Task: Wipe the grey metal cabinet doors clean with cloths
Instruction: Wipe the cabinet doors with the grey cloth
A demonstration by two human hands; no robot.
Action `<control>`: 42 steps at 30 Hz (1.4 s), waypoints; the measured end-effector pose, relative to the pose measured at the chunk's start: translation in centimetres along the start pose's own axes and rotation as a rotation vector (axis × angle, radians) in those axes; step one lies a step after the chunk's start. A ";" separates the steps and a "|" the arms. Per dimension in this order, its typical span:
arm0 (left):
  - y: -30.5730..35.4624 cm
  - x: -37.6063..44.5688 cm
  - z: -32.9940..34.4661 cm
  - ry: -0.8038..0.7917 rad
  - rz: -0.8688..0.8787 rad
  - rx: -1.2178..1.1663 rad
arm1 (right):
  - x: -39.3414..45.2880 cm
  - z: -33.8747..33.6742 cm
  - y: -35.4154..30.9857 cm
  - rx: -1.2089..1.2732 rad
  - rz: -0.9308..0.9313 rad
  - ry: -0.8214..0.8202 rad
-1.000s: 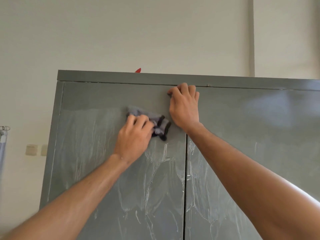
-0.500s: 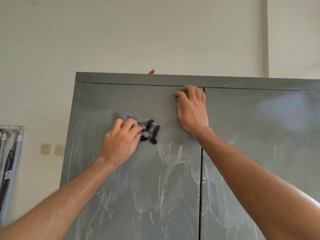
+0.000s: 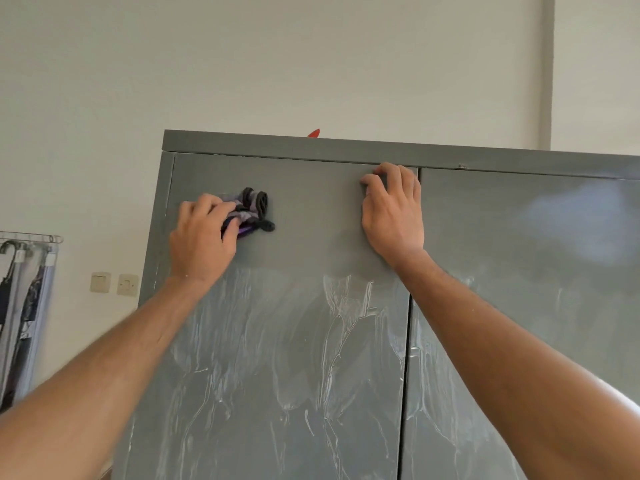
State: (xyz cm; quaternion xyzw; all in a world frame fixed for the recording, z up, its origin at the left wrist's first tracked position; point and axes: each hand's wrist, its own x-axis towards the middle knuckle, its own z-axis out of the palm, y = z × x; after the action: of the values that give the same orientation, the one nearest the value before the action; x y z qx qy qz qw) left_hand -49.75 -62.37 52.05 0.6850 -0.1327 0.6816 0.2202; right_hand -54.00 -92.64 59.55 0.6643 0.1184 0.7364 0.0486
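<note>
Streaked cabinet door [image 3: 294, 341]: left hand [image 3: 201, 244] grips half-hidden cloth [image 3: 251, 211]; right hand [image 3: 393, 216], fingers curled, grips nothing visible.

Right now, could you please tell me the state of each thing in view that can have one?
left door: closed, top band wiped, white streaks below.
right door: closed, streaked lower down.
cloth: bunched up, pressed against the left door.
left hand: grips the cloth.
right hand: fingers curled over the left door's top edge.
red object: on the cabinet top, mostly hidden.
</note>
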 end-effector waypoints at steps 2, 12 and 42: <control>1.6 0.4 0.3 0.011 -0.061 -0.028 | -0.1 0.2 0.1 0.010 0.000 0.014; -4.5 -1.3 -1.3 -0.062 0.058 0.031 | -0.3 0.6 0.4 0.029 -0.002 0.090; -10.8 0.5 -0.9 -0.058 0.348 -0.081 | -1.7 1.8 -7.5 0.083 0.184 0.022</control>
State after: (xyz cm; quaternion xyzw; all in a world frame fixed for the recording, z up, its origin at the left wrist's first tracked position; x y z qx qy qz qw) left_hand -45.32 -52.51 51.22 0.6616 -0.2828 0.6836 0.1225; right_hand -52.71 -85.55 56.27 0.6659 0.0879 0.7393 -0.0479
